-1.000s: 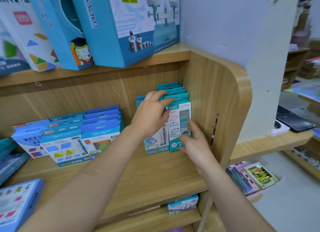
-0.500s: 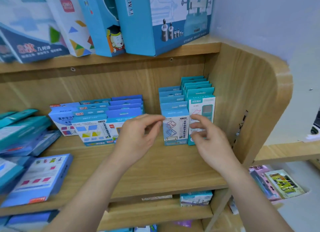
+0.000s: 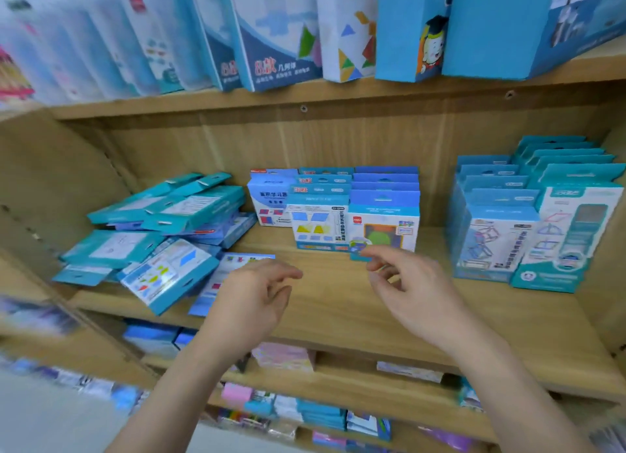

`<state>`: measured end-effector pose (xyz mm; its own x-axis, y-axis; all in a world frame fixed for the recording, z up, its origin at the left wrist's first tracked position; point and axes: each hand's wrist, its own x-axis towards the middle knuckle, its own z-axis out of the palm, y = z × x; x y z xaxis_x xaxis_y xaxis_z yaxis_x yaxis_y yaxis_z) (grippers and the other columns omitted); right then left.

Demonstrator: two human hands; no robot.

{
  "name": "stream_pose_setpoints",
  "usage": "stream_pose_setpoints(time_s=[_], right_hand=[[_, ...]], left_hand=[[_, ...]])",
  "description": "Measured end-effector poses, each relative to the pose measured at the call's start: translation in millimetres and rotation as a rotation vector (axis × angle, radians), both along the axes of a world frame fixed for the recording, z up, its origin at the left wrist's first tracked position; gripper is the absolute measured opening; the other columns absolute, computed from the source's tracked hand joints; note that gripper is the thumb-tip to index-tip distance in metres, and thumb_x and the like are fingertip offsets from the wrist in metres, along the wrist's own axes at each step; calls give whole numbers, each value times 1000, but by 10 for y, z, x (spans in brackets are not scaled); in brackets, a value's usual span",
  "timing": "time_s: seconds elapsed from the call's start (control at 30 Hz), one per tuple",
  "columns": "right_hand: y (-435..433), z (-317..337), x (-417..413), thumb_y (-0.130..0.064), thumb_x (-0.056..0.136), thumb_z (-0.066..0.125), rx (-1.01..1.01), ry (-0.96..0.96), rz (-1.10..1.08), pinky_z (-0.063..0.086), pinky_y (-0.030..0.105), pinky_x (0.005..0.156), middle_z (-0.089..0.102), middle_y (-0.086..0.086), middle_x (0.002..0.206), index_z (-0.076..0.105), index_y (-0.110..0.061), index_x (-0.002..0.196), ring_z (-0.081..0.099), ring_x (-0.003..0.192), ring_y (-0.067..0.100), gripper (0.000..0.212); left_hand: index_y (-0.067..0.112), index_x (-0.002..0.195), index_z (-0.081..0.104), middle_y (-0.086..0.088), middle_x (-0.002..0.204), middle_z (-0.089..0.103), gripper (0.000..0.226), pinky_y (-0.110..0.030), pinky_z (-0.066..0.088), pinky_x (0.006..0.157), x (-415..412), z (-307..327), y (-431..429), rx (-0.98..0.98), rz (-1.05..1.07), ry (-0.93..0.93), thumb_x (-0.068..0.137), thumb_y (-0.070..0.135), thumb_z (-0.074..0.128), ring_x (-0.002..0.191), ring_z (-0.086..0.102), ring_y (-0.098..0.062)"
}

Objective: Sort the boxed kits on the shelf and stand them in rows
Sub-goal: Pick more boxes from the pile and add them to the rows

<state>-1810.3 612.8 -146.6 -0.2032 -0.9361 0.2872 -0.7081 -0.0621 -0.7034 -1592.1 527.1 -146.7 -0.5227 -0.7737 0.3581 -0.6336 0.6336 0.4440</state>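
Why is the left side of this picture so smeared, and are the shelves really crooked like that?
Head view: blur, likely from camera motion, smears the upper-shelf boxes at left; the standing kits mid-frame read sharper; the left hand and right hand are slightly soft; the shelf board slants and bends, probably wide-angle distortion.

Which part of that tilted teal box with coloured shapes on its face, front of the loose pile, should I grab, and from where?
Pinch the tilted teal box across its near right edge, thumb on the face, coming from the right with the left hand. That edge looks lifted and uncovered; the other sides sit against the loose pile of teal boxes.
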Motion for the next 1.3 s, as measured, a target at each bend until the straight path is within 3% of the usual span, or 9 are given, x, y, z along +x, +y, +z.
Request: stream_pose_setpoints(time_s=[0.27,0.37,0.53,0.63,0.77,0.87,1.0,1.13,1.3], right_hand=[[-405,-231,742,-15,84,63,30,22,32,51,31,84,58,-14,103,60,-31,119,54,91,5,38],[-556,-290,977,-15,84,63,50,44,25,46,21,81,57,-13,107,59,-30,120,54,93,4,39],[-701,-402,1219,-11,80,66,183,66,142,30,6,94,40,-21,136,43,-37,136,38,127,-2,65],[-746,-424,1331,-17,73,77,179,89,197,22,16,111,36,-23,139,38,-49,131,29,131,-4,77],[-787,-331,1388,-15,69,83,3,-250,-91,51,24,82,71,-16,94,64,-42,93,64,90,0,41],[-775,-197,1332,-8,74,78,2,-549,-169,54,17,67,73,-10,90,66,-26,100,69,82,3,34],[-779,-62,1260,-10,80,70,2,-832,-151,57,25,63,76,-2,89,67,-18,102,72,79,14,24],[-831,-64,1231,-25,74,70,26,-852,-126,58,28,69,75,1,95,67,-21,102,72,85,18,29],[-984,-54,1186,-19,78,71,56,-797,-52,56,27,75,74,-2,98,63,-24,105,70,94,17,29]], left_hand=[[25,142,39,4,151,35,62,-31,38,106,831,-363,-465,25,23,-549,84,29,61,136,36,-16],[15,118,66,-5,121,66,72,-28,55,75,938,-527,-583,-119,-64,-702,49,25,84,105,66,-18],[11,97,73,-6,94,74,43,-27,58,59,981,-652,-680,-479,-272,-475,68,12,41,84,72,-18],[20,92,69,4,76,69,30,-23,49,51,875,-398,-673,-491,-305,-277,73,17,46,66,67,-16],[28,90,68,8,74,68,22,-25,47,54,721,-4,-809,-244,-240,6,87,40,50,67,63,-15],[34,114,61,15,107,63,28,-18,45,81,744,106,-1026,133,-237,173,86,33,65,95,57,-2],[45,118,52,11,108,67,49,-18,53,73,757,149,-1125,555,-353,378,83,16,70,90,66,-6],[33,124,51,12,97,70,49,-11,50,68,728,241,-1167,568,-329,370,83,14,70,83,66,-3],[30,135,45,8,112,63,65,-33,54,86,714,343,-1291,422,-294,96,79,14,73,95,64,-10]])
